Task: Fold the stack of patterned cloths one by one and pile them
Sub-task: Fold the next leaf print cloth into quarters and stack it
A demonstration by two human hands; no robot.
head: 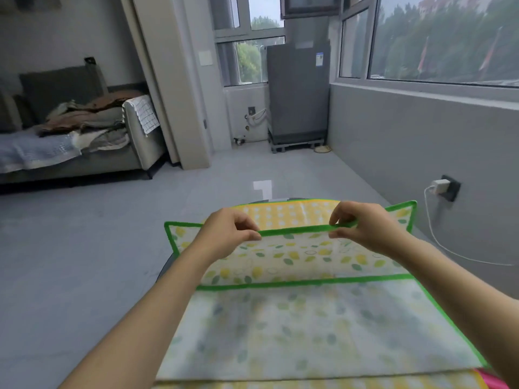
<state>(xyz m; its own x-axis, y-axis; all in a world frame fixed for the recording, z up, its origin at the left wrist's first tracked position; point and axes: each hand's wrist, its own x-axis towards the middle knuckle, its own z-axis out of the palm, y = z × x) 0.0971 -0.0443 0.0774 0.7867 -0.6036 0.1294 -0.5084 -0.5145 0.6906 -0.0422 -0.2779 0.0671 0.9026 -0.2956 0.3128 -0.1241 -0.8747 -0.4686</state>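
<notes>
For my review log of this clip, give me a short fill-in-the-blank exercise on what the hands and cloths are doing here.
1. Both hands, left hand and right hand, pinch the cloth's ____ border.
2. The lemon-print cloth is printed with lemons and ____.
3. The cloth beyond it, the dotted cloth, has white dots on ____.
4. A white charger is plugged into the ____ at right.

Missing words: green; leaves; yellow; wall socket

Soft daylight from windows (438,37); floor glare; edges warped (wide-angle); slight blur.

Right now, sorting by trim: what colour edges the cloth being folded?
Green, on the lemon-print cloth; head view shows it.
</notes>
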